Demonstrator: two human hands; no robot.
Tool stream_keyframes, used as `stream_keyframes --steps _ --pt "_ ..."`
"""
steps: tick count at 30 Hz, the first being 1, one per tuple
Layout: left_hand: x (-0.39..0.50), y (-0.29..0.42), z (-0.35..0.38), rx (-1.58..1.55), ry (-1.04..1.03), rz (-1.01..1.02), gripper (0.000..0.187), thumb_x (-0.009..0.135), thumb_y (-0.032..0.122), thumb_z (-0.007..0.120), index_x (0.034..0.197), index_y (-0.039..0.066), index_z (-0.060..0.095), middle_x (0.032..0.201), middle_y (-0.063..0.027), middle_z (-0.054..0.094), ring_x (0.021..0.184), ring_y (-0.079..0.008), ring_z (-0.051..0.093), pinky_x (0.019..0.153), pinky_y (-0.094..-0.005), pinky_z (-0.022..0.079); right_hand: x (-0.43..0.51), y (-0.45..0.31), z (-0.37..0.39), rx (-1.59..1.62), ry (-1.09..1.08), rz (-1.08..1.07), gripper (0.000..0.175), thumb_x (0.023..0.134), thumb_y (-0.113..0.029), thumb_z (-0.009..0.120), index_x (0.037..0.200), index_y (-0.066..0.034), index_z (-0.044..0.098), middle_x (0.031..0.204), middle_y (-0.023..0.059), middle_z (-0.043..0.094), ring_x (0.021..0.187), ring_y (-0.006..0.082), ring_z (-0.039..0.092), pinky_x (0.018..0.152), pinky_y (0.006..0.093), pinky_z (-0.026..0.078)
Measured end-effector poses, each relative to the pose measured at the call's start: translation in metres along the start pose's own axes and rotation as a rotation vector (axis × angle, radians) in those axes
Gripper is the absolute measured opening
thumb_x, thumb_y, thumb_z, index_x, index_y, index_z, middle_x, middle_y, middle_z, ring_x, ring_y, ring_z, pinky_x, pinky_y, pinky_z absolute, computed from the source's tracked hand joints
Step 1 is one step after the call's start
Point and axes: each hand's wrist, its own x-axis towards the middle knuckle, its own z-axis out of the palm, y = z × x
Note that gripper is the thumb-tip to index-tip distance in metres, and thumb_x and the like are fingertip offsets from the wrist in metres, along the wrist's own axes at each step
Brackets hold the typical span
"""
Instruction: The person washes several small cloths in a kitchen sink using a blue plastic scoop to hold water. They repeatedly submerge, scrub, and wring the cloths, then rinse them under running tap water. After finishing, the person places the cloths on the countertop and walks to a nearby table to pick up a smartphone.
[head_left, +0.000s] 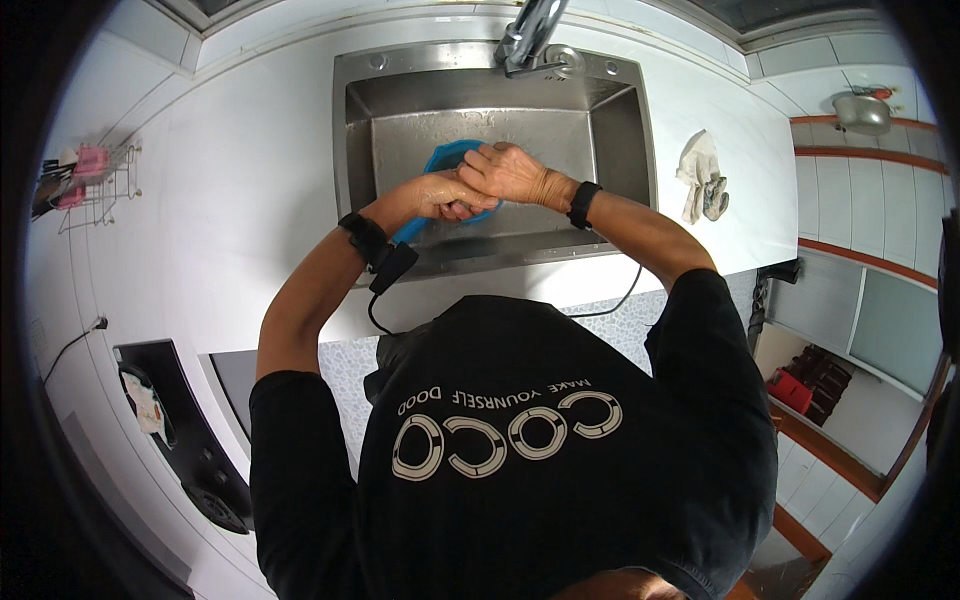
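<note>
A blue plastic container (442, 155) sits in the stainless steel sink (540, 135), with a narrow blue part that may be its handle (409, 230) reaching to the lower left. Over it my two hands meet. My left hand (455, 198) is wet, its fingers curled inward beneath the right. Bent fingers of my right hand (510, 174) press against the left hand near its thumb. Whether something small lies between them is hidden. Both wrists wear black straps, and a black device (394, 268) with a cable hangs from the left one.
A chrome faucet (529, 37) rises behind the sink, near a round drain strainer (564, 60). Crumpled cloth gloves (703, 176) lie on the white counter (247, 187) at right. At far left are a wire rack (105, 187) and a black cooktop (195, 442).
</note>
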Motion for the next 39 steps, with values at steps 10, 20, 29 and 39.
stream_keyframes --steps 10,20,29,39 --pt "0.035 -0.018 -0.021 0.807 0.721 0.121 0.024 0.068 0.025 0.072 0.075 0.004 0.063 0.071 -0.0092 0.064 0.066 -0.0228 0.063 0.059 -0.0337 0.049 0.009 0.016 0.043 0.099 -0.372 0.146 0.018 0.069 -0.021 0.061 0.074 -0.0045 0.060 0.059 0.0100 0.062 0.053 0.0226 0.062 0.047 0.0328 0.047" --pt "0.055 -0.035 -0.018 1.354 0.927 0.090 0.017 0.067 0.020 0.066 0.072 0.004 0.068 0.074 -0.0170 0.065 0.071 -0.0323 0.065 0.064 -0.0425 0.051 -0.023 -0.014 0.069 0.404 -0.484 0.700 0.018 0.067 -0.020 0.064 0.065 -0.0022 0.063 0.068 0.0186 0.063 0.064 0.0346 0.063 0.059 0.0425 0.051" --pt "0.055 -0.053 -0.032 1.738 0.755 0.387 0.011 0.068 0.017 0.061 0.070 0.006 0.060 0.069 -0.0140 0.063 0.063 -0.0294 0.063 0.051 -0.0417 0.047 -0.042 -0.030 0.104 1.092 -0.344 0.884 0.015 0.063 -0.013 0.060 0.061 0.0016 0.058 0.059 0.0180 0.059 0.052 0.0303 0.059 0.048 0.0367 0.046" --pt "0.026 -0.035 0.000 1.590 1.029 0.374 0.035 0.069 0.012 0.067 0.094 0.002 0.046 0.087 -0.0197 0.062 0.073 -0.0356 0.063 0.064 -0.0430 0.049 -0.053 -0.032 0.050 2.436 -0.504 1.247 0.034 0.087 -0.016 0.053 0.057 -0.0160 0.038 0.051 -0.0077 0.027 0.042 0.0053 0.026 0.039 0.0211 0.022"
